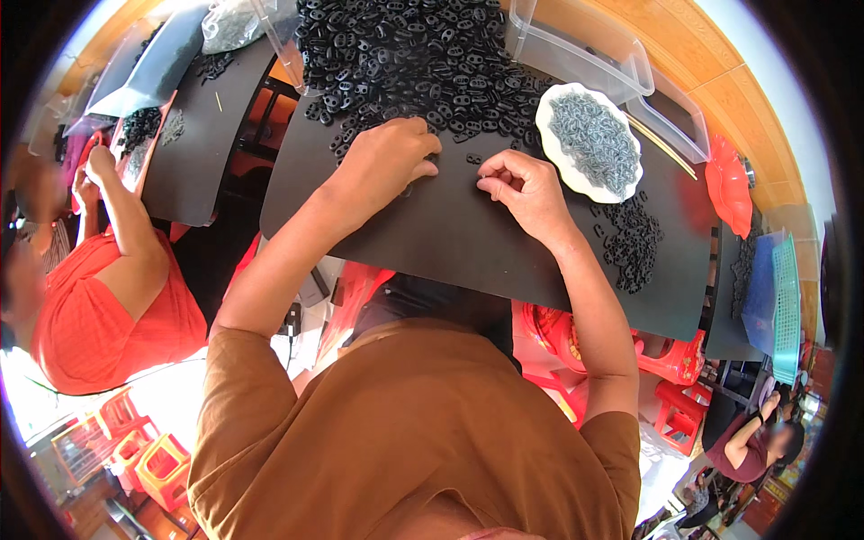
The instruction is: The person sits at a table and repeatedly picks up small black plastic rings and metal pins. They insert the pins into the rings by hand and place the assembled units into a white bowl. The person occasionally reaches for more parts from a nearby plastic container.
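Over the dark table, my left hand is closed, its fingers curled and its thumb drawn in; whatever it holds is hidden. It rests at the front edge of a wide heap of small black plastic pieces with holes. To its right, my right hand pinches with thumb and forefinger, and anything between them is too small to make out. A loose black piece lies between the hands. Beside my right hand stands a white scalloped dish full of small greyish, shiny parts.
A smaller pile of black pieces lies right of my right forearm. Clear plastic bins and a red dish stand beyond. At left, a person in red works at another table. Red stools stand behind.
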The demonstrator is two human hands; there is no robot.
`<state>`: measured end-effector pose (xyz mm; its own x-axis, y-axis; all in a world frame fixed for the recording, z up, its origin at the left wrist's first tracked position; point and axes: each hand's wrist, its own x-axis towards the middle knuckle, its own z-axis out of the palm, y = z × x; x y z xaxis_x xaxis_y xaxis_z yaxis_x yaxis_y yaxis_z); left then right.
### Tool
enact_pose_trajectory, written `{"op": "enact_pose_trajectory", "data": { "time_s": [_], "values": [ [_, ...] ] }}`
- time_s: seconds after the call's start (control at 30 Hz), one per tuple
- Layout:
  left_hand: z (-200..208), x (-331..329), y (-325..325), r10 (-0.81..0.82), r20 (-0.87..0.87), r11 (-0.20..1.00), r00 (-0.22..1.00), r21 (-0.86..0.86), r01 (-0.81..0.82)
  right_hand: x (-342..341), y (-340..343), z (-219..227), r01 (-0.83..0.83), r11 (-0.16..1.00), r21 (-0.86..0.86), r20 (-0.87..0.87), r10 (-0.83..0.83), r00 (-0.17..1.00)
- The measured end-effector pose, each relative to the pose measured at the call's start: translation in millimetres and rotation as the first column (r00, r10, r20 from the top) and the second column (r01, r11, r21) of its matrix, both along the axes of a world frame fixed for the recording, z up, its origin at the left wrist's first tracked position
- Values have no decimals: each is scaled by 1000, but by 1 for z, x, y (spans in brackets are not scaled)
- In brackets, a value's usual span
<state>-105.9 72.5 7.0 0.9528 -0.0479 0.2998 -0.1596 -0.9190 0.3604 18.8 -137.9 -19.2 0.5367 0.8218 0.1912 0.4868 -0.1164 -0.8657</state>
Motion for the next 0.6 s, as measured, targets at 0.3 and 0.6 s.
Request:
{"op": "enact_pose_trajectory", "data": {
  "time_s": [0.3, 0.6],
  "values": [
    [-2, 3, 0, -10, -38, 997, 999, -75, 7, 3, 1, -2, -11, 999, -30, 26, 12, 1000],
    [-4, 47, 23, 21, 47, 994, 999, 106, -26, 3, 2, -4, -10, 1000, 3, 22, 10, 1000]
  ]
}}
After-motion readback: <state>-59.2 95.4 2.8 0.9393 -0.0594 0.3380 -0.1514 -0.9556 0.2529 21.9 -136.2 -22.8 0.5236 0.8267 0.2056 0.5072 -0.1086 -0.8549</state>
